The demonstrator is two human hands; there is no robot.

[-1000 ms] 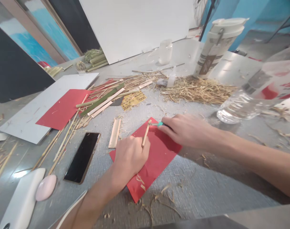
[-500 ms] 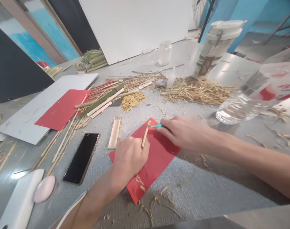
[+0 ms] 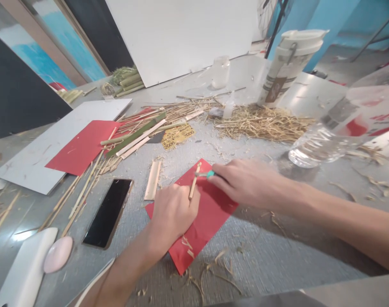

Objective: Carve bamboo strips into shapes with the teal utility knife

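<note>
Gripping a thin, pale bamboo stick (image 3: 193, 184), the left hand (image 3: 172, 209) rests on a red rectangular paper sheet (image 3: 210, 213) near the middle of the grey table (image 3: 277, 256); its fingers are curled together around the stick's lower end, and the stick rises tilted away from the person. The right hand (image 3: 244, 182) lies on the far right part of the same sheet, fingers pinched on a small teal-handled blade tool (image 3: 207, 174) — its tip meets the stick near the upper end. Whether the tip cuts into the stick cannot be told.

Around the sheet:
- Pale shavings (image 3: 213, 264) lie scattered on the sheet's near corner and on the table just beyond it.
- A short flat bamboo slat (image 3: 153, 179) lies just left of the sheet, apart from it.
- A black smartphone (image 3: 109, 212) lies face up further left, screen dark.
- A bundle of split green and tan bamboo strips (image 3: 140, 132) lies beyond, partly over a second red paper sheet (image 3: 82, 146) — that sheet sits on a white board (image 3: 31, 166).
- A heap of dry straw (image 3: 265, 123) lies at the far side, beside a tall white lidded tumbler (image 3: 287, 64).
- A clear plastic water bottle (image 3: 338, 128) lies on its side to the right, well apart from both hands.
</note>
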